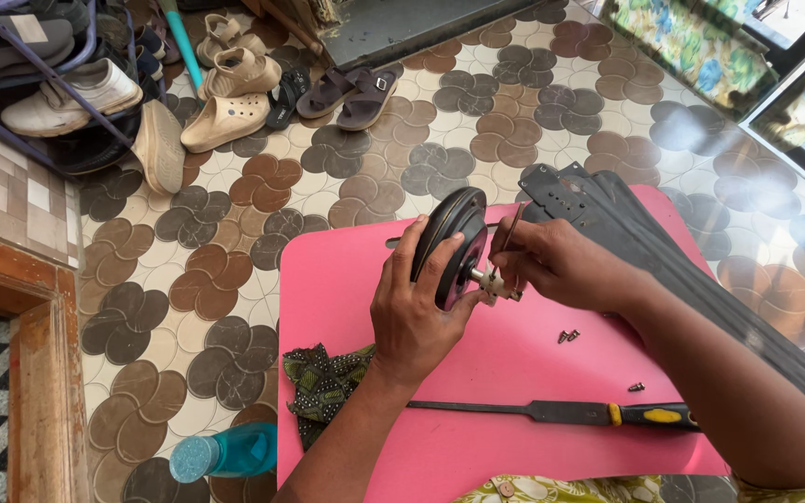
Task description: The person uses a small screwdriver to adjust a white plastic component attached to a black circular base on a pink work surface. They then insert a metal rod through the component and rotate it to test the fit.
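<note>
My left hand (412,312) grips a round black fan motor housing (449,244), held on edge above a pink table (347,279). Its short shaft with a white terminal piece (488,279) points right. My right hand (556,265) pinches the thin wires at that shaft end. A long screwdriver with a black and yellow handle (561,413) lies on the table near me. Small loose screws (567,335) rest right of the motor, and one more screw (636,386) lies closer to the handle.
Dark fan blades (626,224) lie across the table's right side. A patterned cloth (323,382) hangs at the left edge, a blue spray bottle (225,454) stands on the tiled floor. Sandals (347,93) and a shoe rack (39,84) sit at the far left.
</note>
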